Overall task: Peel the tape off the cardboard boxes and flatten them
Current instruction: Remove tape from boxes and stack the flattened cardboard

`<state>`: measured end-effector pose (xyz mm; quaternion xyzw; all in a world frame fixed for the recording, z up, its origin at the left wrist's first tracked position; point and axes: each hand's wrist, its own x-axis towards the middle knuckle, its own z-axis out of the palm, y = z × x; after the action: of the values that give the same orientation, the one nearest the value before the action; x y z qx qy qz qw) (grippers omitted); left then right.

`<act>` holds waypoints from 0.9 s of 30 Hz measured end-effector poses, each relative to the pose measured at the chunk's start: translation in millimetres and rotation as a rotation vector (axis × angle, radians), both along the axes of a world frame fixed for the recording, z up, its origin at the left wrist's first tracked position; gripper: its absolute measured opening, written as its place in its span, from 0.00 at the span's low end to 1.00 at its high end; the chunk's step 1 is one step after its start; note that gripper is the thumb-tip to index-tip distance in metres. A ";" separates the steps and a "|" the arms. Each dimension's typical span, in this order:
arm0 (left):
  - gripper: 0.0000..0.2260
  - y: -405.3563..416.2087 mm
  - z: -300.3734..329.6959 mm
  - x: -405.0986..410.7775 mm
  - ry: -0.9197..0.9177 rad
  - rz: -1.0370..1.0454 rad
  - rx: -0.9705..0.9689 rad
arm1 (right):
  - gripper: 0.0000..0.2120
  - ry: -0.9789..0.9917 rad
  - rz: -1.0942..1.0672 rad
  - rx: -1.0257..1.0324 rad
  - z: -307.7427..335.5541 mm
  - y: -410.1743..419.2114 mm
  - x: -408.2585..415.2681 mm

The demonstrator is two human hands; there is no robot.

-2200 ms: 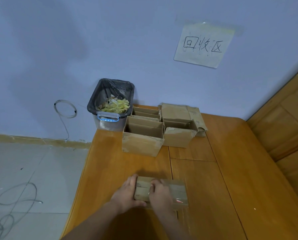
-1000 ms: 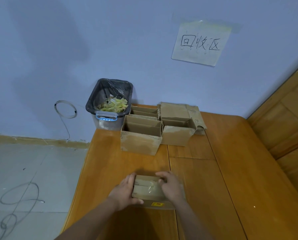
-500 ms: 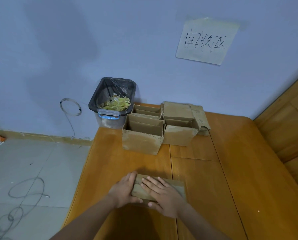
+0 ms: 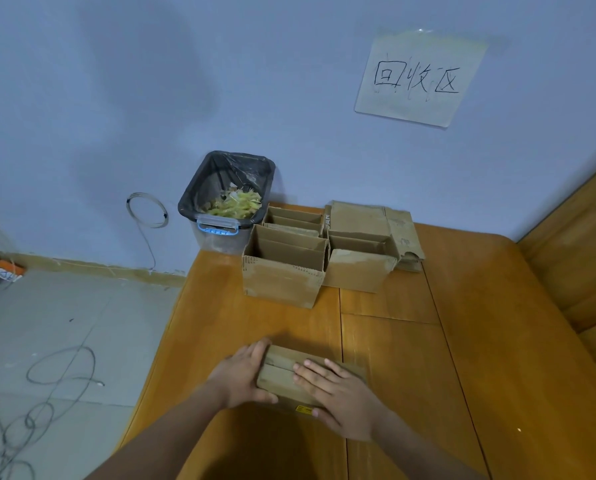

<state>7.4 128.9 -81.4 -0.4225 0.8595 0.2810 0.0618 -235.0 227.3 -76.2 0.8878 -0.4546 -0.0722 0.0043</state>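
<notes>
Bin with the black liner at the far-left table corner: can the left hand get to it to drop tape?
Probably yes. The left hand grips the box; bare table runs toward the bin, with the open boxes standing right of that line.

A wooden tabletop (image 4: 411, 358) of orange-brown boards stands against a pale blue wall (image 4: 151, 81). Taped to the wall is a paper sign (image 4: 418, 77) with three handwritten characters. Just beside the tabletop's far left corner stands a plastic bin (image 4: 220, 233) lined with a black bag (image 4: 220, 174), holding yellowish scraps (image 4: 236, 204). A wire loop (image 4: 147, 209) hangs on the wall left of the bin. Dark cables (image 4: 61, 368) curl across the grey tiled floor (image 4: 64, 323). Wooden panelling (image 4: 587, 244) rises at right.
</notes>
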 end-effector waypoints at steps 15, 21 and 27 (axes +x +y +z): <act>0.49 0.0 -5.8 -1.7 -0.028 0.017 -0.015 | 0.21 -0.344 -0.145 0.013 -1.0 21.4 -13.2; 0.59 6.0 0.1 -12.7 -0.069 -0.057 -0.256 | 0.28 -0.139 -0.058 0.019 -3.0 1.5 10.1; 0.57 8.3 1.0 -39.8 -0.066 -0.228 -0.186 | 0.31 -0.055 0.002 0.082 -8.6 -6.8 13.3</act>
<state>-32.4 137.2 -80.4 -0.3351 0.9217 0.1773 0.0824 -221.7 220.5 -84.8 0.8894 -0.4501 -0.0663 -0.0447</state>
